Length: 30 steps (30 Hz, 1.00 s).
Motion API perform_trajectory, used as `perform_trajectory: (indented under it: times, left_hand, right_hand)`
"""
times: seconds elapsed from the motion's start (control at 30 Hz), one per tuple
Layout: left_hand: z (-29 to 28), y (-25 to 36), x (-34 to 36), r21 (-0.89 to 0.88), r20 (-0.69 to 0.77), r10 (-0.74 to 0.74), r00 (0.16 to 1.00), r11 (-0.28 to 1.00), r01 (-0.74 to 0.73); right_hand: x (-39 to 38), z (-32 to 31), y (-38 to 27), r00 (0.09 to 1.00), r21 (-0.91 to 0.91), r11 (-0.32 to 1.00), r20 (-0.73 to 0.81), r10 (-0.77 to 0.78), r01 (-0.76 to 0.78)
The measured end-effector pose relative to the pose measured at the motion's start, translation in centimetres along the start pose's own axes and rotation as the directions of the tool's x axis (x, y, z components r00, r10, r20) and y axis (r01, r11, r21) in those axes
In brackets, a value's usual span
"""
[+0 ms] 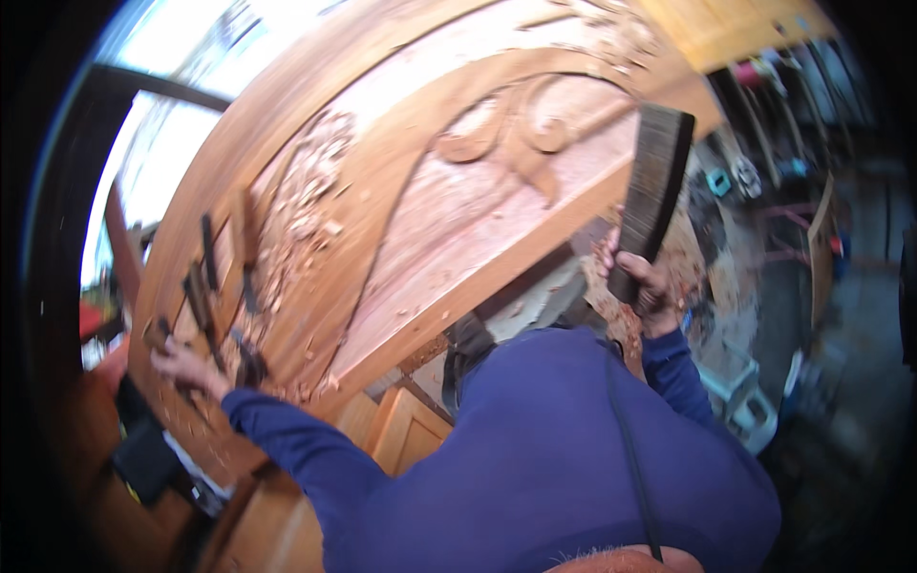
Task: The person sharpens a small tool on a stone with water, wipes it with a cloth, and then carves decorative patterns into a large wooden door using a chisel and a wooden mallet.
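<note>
My right hand (pixel 651 289) is closed around the narrow end of a dark wooden mallet (pixel 659 172), a long squared club held upright beside the panel's near edge. At the left end of the carved wooden panel (pixel 382 229), my left hand (pixel 191 371) reaches among several carving chisels (pixel 199 301). Its fingers look stretched out beside a dark tool handle (pixel 158 332), though blur hides whether they touch it. Another chisel with a brown wooden handle (pixel 243 227) lies a little farther off. Scrolls in relief (pixel 521 143) stand out from the panel's recessed ground.
Wood shavings (pixel 310 181) are heaped on the panel's left side, with more at its far edge (pixel 611 33). A light blue plastic stool (pixel 740 392) stands on the floor at right, near hanging tools (pixel 774 115). A wooden frame piece (pixel 411 430) sits below the panel.
</note>
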<state>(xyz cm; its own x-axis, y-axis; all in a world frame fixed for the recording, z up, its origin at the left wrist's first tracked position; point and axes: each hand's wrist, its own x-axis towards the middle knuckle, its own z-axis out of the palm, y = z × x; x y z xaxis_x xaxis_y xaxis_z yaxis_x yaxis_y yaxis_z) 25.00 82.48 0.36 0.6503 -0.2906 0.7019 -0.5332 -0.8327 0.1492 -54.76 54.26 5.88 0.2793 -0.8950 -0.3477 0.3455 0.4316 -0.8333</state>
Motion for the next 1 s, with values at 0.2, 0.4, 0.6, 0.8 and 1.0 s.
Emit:
perform_trajectory:
  times: [0.2,0.4,0.6,0.8,1.0]
  left_hand:
    - [-5.1,23.8,-3.5,-0.843,0.374,0.067,0.925,0.441,0.309]
    - [-16.9,54.8,-23.3,-0.978,0.209,0.875,0.437,0.173,0.12]
    - [-22.2,72.6,-34.6,-0.937,-0.348,0.936,0.049,-0.347,-0.03]
    - [-21.5,81.3,-38.8,-0.909,-0.414,0.91,-0.03,-0.415,-0.032]
    - [-21.2,83.8,-39.4,-0.913,-0.393,0.912,-0.121,-0.402,-0.07]
  right_hand:
    - [-1.3,-4.7,-1.1,0.948,-0.195,0.977,-0.285,-0.144,0.089]
    - [-2.5,-10.7,0.5,0.947,-0.144,0.987,-0.3,-0.116,0.075]
    - [-5.5,-17.2,0.9,0.886,-0.136,0.99,-0.452,-0.101,0.044]
    - [-8.7,-24.0,0.3,0.827,-0.265,0.964,-0.537,-0.164,0.019]
    - [-9.1,-27.2,0.6,0.781,-0.276,0.961,-0.6,-0.173,0.0]
